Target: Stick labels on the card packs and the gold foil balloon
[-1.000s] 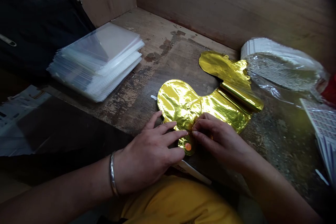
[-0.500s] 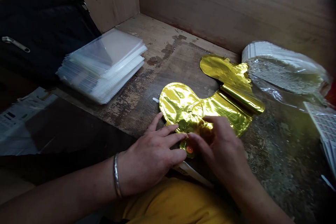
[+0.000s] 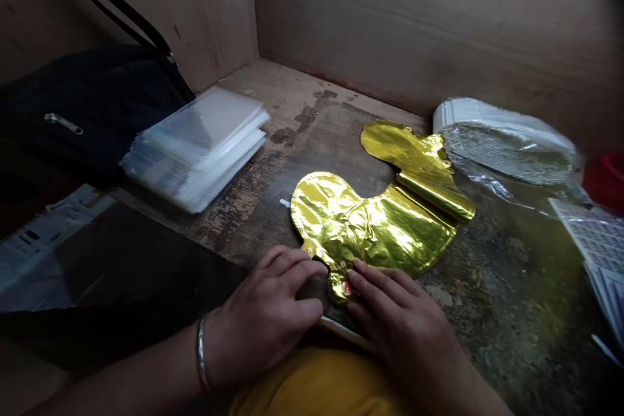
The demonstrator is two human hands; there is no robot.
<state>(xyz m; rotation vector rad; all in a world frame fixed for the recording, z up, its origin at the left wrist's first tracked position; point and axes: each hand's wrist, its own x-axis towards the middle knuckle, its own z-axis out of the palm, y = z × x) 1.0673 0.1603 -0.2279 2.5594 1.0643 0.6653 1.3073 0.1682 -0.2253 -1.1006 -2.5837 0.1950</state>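
A flat, uninflated gold foil balloon point(image 3: 404, 224) lies on the worn table, with creased shiny foil and a fold across its right part. Its narrow tab near me carries a small orange-red spot. My right hand point(image 3: 407, 318) presses down on the foil beside this tab, fingers stretched out and close together. Just left of the tab, my left hand point(image 3: 273, 309) rests at the balloon's lower edge, fingers loosely bent and thumb apart. A silver bangle point(image 3: 201, 351) is on the left wrist. Under the right hand, part of the balloon is hidden.
A stack of clear plastic sleeves point(image 3: 195, 149) stands left, before a black bag point(image 3: 97, 104). Right are a plastic-wrapped white stack point(image 3: 507, 140), printed sheets point(image 3: 592, 234) and a red object point(image 3: 604, 182). Wooden panels point(image 3: 390, 26) close off the back and left.
My right hand has gone from bent, pinching-like fingers to lying flatter on the foil. My left hand has drawn back off the balloon, its spread fingers now bent. The camera view has shifted.
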